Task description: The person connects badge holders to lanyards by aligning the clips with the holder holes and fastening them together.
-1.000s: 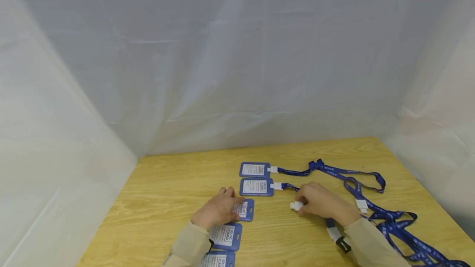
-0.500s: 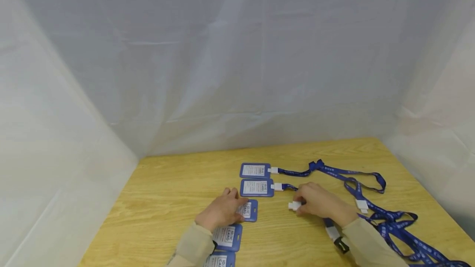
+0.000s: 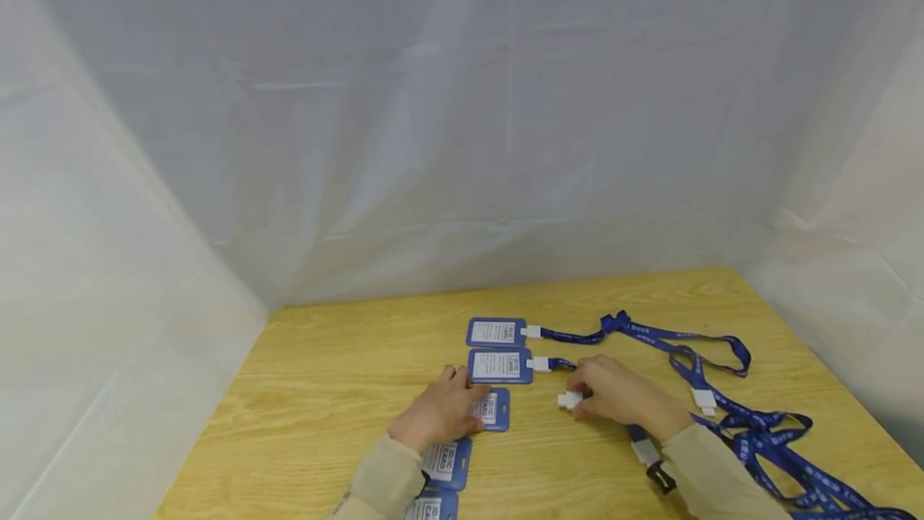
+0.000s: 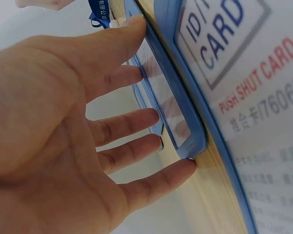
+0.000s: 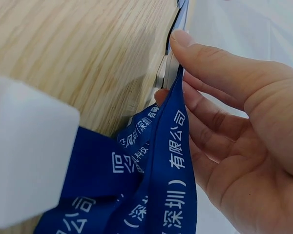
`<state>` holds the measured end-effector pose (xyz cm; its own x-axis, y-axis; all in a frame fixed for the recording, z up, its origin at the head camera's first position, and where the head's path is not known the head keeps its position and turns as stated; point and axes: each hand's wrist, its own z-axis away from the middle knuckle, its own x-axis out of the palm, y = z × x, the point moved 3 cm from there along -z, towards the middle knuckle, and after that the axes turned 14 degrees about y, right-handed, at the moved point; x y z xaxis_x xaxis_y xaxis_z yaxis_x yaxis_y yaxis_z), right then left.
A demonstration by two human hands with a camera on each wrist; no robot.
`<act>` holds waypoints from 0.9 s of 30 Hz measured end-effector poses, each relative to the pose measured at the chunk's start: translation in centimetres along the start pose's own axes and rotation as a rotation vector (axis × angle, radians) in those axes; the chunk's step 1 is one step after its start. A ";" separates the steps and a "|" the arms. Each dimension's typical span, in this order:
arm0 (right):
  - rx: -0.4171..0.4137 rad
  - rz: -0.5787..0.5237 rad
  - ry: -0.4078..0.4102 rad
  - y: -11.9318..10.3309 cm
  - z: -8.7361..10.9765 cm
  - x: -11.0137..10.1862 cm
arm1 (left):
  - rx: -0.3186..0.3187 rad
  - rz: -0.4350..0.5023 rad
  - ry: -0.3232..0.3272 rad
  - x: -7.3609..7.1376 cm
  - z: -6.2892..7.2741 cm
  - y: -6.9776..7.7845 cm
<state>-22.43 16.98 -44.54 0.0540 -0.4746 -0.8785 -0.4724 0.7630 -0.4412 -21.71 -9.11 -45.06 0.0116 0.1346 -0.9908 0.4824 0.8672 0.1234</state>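
Observation:
In the head view my left hand point(image 3: 436, 409) holds a blue ID badge holder point(image 3: 496, 409) flat on the table, thumb and fingers at its edges. The left wrist view shows the thumb along the holder's frame point(image 4: 180, 105) and the little finger at its corner. Across a gap to the right, my right hand point(image 3: 624, 396) pinches the white clip point(image 3: 569, 400) of a blue lanyard between thumb and fingers. That lanyard's printed strap point(image 5: 178, 161) hangs down from the fingers in the right wrist view. The clip's free end points toward the holder, apart from it.
Behind the left hand, two badge holders point(image 3: 498, 332) point(image 3: 500, 366) are joined to lanyards by white clips. Two more holders point(image 3: 453, 460) point(image 3: 436, 508) lie nearer, partly under the left sleeve. Tangled blue lanyards point(image 3: 776, 444) cover the table's right side. White sheeting point(image 3: 462, 119) surrounds the table.
My left hand has slid the badge holder to the right. My right hand has shifted slightly left with the clip, so the gap between them is smaller.

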 end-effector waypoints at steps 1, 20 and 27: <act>0.000 0.001 0.002 0.0 0.0 0.0 | 0.000 0.000 -0.001 0.0 0.0 0.1; 0.028 -0.004 0.014 -1.1 -0.5 0.7 | 0.001 -0.043 -0.003 0.0 -0.2 0.7; 0.005 0.003 0.021 -1.2 -0.8 1.1 | -0.001 -0.032 -0.005 0.2 -0.3 0.8</act>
<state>-22.55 15.20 -44.83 0.0345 -0.4814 -0.8758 -0.4681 0.7665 -0.4397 -21.54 -8.26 -45.17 0.0006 0.1043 -0.9945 0.4816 0.8716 0.0917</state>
